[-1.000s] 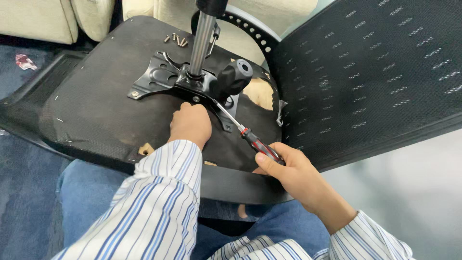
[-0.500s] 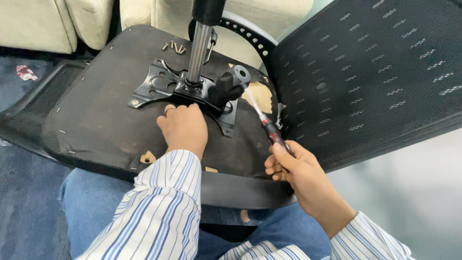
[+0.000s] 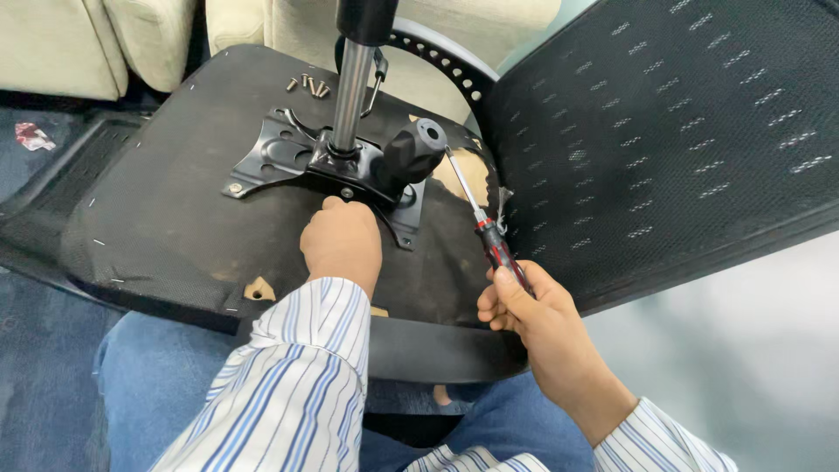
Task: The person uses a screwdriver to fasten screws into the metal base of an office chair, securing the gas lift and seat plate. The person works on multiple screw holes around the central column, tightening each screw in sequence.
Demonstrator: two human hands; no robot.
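The right hand (image 3: 524, 301) grips a screwdriver (image 3: 489, 232), tip angled up toward the knob (image 3: 418, 149) on the bracket (image 3: 280, 157). The left hand (image 3: 343, 243), curled shut, rests on the upturned seat (image 3: 157, 218) just below the bracket. Loose screws (image 3: 308, 85) lie near the column (image 3: 351, 87).

The seat underside (image 3: 175, 218) is matt black fabric, rough and torn in places, with pale wood showing through. The mounting plate (image 3: 280, 157) is black painted metal with a dull sheen, and the column (image 3: 351, 96) rising from it is polished, glossy steel. The knob (image 3: 415, 149) looks like matt black plastic. The screwdriver (image 3: 489, 236) has a shiny metal shaft and a glossy red-and-black plastic handle. The backrest (image 3: 664, 140) is black woven mesh
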